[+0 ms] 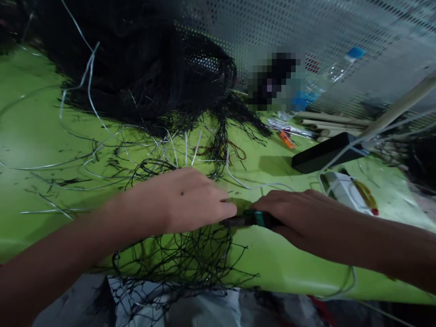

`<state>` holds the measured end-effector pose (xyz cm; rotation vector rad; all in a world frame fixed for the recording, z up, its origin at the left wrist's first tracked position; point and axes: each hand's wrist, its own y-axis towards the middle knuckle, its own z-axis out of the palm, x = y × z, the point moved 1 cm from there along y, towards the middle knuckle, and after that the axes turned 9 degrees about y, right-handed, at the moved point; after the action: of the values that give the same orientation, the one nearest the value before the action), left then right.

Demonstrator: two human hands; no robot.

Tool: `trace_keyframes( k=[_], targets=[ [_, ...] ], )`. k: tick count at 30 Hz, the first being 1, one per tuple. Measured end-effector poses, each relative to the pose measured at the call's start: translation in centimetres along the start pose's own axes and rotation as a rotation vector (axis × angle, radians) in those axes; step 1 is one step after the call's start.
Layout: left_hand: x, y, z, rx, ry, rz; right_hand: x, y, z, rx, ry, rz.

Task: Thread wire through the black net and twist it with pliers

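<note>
In the middle of the frame, the person's right hand (293, 209) had its fingers wrapped around the pliers (238, 221), which had a bit of blue-green on the handle. The tip was right by the fingers of the left hand (190, 200). Those fingers were bent in, but what they pinched, if anything, was hidden. The black net (190, 254) lay under and below the left hand, and part hung over the edge of the green table (30, 136) at the bottom. Some work looked done, because little black scraps (73, 181) lay at the left. The net had loose ends sticking out, so it did not look finished. A big pile of black netting (136, 59) sat at the upper left, with silvery wire (90, 86) over it. How much was left could not be told.
</note>
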<state>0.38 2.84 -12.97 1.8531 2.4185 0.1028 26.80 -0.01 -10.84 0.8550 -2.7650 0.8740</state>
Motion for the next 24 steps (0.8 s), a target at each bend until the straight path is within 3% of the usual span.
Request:
trace_keyframes(
  k=[3, 9, 24],
  targets=[
    [-0.1, -0.2, 0.5, 0.02, -0.053, -0.002, -0.5, 0.5, 0.2, 0.107, 0.117, -0.055],
    [-0.3, -0.6, 1.2, -0.027, -0.173, -0.049, -0.9, 0.9, 0.0, 0.155, 0.165, -0.038],
    [-0.2, -1.1, 2.9, -0.046, -0.212, -0.048, -1.2, 1.0, 1.7, 0.055, 0.015, -0.075]
  ],
)
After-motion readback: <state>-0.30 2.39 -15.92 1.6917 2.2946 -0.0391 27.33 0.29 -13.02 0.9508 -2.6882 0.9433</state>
